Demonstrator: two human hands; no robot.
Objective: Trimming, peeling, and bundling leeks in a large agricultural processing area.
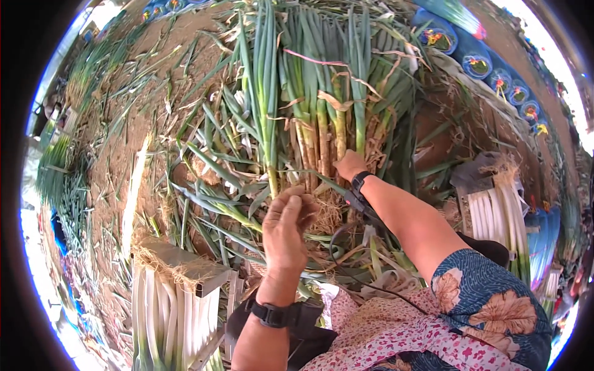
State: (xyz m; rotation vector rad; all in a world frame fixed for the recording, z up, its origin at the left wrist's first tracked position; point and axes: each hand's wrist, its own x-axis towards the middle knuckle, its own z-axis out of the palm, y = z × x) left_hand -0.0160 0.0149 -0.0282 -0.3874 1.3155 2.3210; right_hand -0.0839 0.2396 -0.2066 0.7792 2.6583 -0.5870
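Long green onions [322, 80] lie in a thick heap in front of me, leaves pointing away, brown dry skins and roots toward me. My right hand [351, 166] is closed at the root end of the heap, around the lower part of an onion stalk; its fingertips are partly hidden. Nearer and to the left, my left hand [286, 226] is raised with its fingers curled in. The lower end of a single bright green onion stalk [271, 148] meets these fingers, but whether they grip it is hidden. Tangled roots [318, 213] show between the hands.
Peeled white-stemmed onions stand bunched at a metal stand [201, 272] on the lower left, with another peeled bunch [495, 210] on the right. Cut leaves [223, 167] litter the soil. Blue wrapped bundles [476, 62] line the far right. A black cable [346, 263] runs below my right arm.
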